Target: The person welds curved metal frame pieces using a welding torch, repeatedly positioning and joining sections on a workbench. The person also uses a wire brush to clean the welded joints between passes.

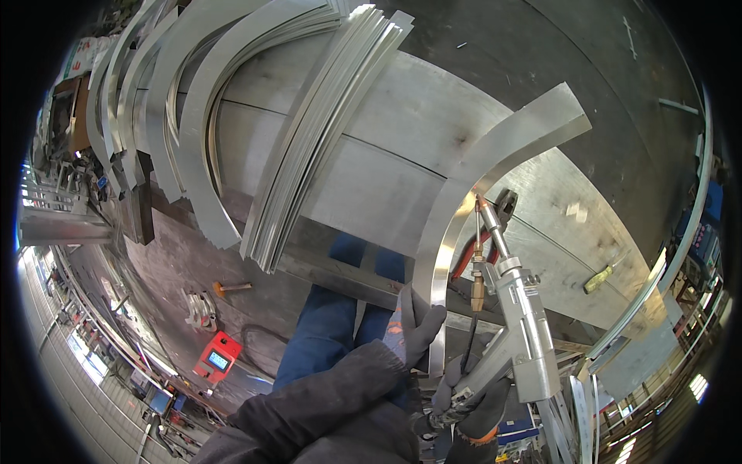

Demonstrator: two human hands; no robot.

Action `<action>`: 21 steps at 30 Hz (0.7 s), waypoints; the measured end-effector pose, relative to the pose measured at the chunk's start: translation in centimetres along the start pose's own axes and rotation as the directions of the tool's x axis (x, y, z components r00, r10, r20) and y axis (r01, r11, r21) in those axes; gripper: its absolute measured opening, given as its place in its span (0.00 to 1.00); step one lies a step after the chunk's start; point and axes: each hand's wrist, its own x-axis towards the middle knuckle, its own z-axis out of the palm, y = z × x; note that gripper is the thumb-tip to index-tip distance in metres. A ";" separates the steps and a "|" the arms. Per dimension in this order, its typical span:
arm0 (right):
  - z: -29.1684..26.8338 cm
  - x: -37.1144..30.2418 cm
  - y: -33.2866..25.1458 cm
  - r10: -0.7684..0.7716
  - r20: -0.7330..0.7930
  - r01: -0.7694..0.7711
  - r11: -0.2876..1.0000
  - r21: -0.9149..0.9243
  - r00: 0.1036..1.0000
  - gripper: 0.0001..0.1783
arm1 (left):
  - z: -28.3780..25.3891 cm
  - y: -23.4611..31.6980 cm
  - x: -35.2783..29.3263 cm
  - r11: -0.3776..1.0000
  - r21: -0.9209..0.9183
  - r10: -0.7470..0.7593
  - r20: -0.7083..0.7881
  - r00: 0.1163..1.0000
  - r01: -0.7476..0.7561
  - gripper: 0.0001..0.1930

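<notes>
One dark sleeve [325, 398] is crossing the bottom centre; the gloved left hand [418, 331] is holding the lower end of a curved metal strip [454, 193], arching toward the upper right, while the gloved right hand [487, 407] is gripping a torch-like tool [527, 325].

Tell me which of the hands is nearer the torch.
Right. The right hand holds the torch; the left hand is left of it, on a curved strip.
</notes>
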 end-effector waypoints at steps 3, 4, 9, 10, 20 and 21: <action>0.5 -0.2 0.1 0.012 0.061 -0.014 0.999 0.031 0.998 0.51 | 0.1 -0.5 0.0 0.995 0.061 0.071 0.045 0.996 -0.074 0.19; 0.6 -0.4 0.1 0.008 0.053 -0.008 1.000 0.014 0.999 0.51 | 0.1 -0.5 0.0 0.995 0.060 0.078 0.046 0.996 -0.081 0.19; 0.7 -0.5 0.6 -0.016 0.022 0.016 1.000 0.015 1.000 0.50 | 0.3 -0.4 0.1 0.995 0.024 0.092 0.022 0.996 -0.093 0.18; 0.5 -0.4 0.8 -0.008 0.049 0.008 1.000 0.010 0.999 0.50 | 0.3 -0.3 0.1 0.998 0.028 0.062 0.024 0.998 -0.063 0.18; 0.4 -0.6 1.7 0.008 -0.013 -0.008 1.000 0.012 1.000 0.51 | 0.1 1.0 -0.2 0.998 -0.007 -0.055 0.040 0.998 0.056 0.20; 0.5 -0.7 1.6 0.009 -0.016 -0.009 1.000 -0.001 1.000 0.51 | 0.1 1.0 -0.2 0.997 -0.021 -0.070 0.044 0.997 0.071 0.21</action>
